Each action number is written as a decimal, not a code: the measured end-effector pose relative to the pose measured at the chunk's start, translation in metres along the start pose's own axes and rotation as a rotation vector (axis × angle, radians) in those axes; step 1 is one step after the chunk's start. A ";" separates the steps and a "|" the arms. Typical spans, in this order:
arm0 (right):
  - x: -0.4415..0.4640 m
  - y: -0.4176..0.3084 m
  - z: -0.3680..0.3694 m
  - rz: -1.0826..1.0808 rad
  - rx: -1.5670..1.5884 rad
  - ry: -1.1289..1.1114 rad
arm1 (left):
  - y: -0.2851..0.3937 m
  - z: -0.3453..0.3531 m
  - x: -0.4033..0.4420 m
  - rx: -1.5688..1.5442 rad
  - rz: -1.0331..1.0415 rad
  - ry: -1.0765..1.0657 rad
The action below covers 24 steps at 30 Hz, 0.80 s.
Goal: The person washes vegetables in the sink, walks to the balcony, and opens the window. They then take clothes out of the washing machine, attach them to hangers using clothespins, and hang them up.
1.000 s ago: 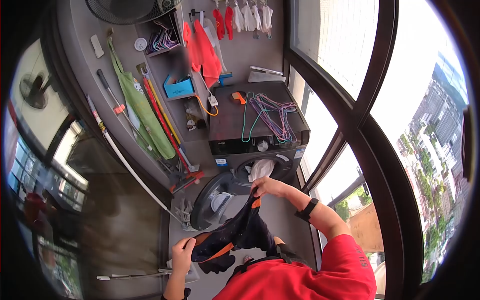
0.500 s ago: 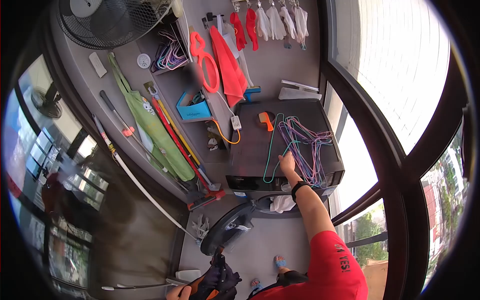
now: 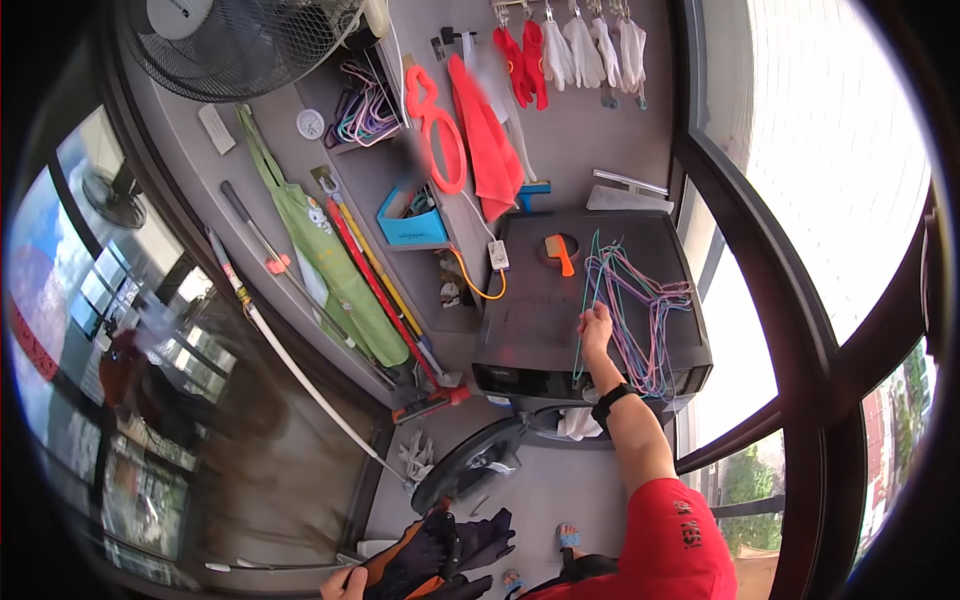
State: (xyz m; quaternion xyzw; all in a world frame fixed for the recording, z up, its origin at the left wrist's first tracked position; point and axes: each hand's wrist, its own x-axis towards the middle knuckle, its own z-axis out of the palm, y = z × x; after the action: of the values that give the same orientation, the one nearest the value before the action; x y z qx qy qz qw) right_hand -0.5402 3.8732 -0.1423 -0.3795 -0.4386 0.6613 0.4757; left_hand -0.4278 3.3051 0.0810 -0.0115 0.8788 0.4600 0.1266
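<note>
Over the washing machine's black top (image 3: 520,300), my right hand (image 3: 596,326) has its fingers closed around a teal clothes hanger (image 3: 581,352). Beside that hand lies a tangled pile of purple, pink and blue hangers (image 3: 650,318). At the bottom of the view, my left hand (image 3: 346,584) is closed on a dark garment with orange parts (image 3: 430,550), which hangs in folds. The machine's round door (image 3: 462,468) stands open below, and white cloth (image 3: 578,424) shows at the opening.
An orange brush (image 3: 566,258) sits at a round bowl on the machine. Mops and poles (image 3: 375,265) and a green apron (image 3: 335,270) line the left wall. A blue box (image 3: 412,228) is on a shelf. Windows (image 3: 750,330) border the right.
The teal hanger in my right hand has turned and moved closer to the hanger pile. The dark garment in my left hand is raised and spread wider. The whole view has shifted slightly.
</note>
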 end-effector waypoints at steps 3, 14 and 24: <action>-0.021 -0.027 -0.010 -0.163 -0.140 -0.106 | 0.004 -0.005 -0.002 0.001 0.073 -0.054; -0.274 -0.156 -0.096 -0.283 0.034 -0.156 | 0.000 -0.065 0.007 -0.017 0.593 -0.362; -0.449 -0.248 -0.114 -0.333 0.848 -0.681 | 0.045 -0.131 -0.002 -0.004 0.787 -0.611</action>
State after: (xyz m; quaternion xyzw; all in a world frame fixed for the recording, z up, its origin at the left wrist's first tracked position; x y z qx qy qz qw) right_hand -0.2457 3.5067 0.0918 0.1537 -0.3172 0.7806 0.5162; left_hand -0.4597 3.2251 0.1891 0.4558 0.7384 0.4572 0.1951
